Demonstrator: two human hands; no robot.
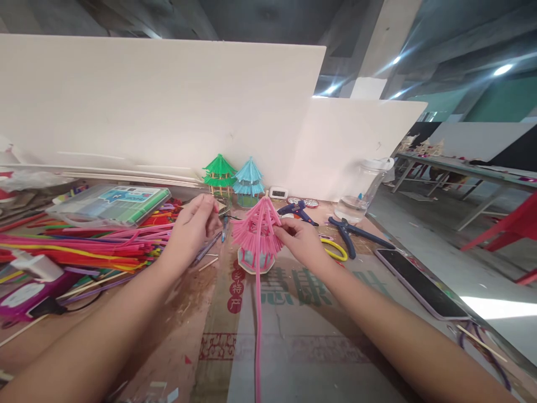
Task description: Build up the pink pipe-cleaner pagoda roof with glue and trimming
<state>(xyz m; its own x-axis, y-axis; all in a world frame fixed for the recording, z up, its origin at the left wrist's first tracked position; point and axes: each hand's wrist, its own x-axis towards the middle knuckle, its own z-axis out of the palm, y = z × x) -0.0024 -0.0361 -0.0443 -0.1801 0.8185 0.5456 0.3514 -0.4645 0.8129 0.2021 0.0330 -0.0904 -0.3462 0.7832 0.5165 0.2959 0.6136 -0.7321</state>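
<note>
A small pink pagoda model (257, 229) with a layered pipe-cleaner roof stands upright on a pale base in front of me. From its roof a long pink pipe cleaner (258, 330) runs down over the board toward my body. My right hand (300, 238) pinches the right side of the roof between thumb and finger. Left of the model and apart from it, my left hand (197, 221) is raised with its fingertips together; whatever they hold, if anything, is hidden. Behind stand a green pagoda model (220, 170) and a light blue one (249, 179).
Bundled coloured pipe cleaners (84, 249) and a plastic case (115, 204) lie at left. To the right are a glue gun (300, 211), blue-handled pliers (346, 232), yellow-handled scissors (335, 250), a phone (419, 282) and a clear jug (358, 193). A white panel (159, 106) rises behind.
</note>
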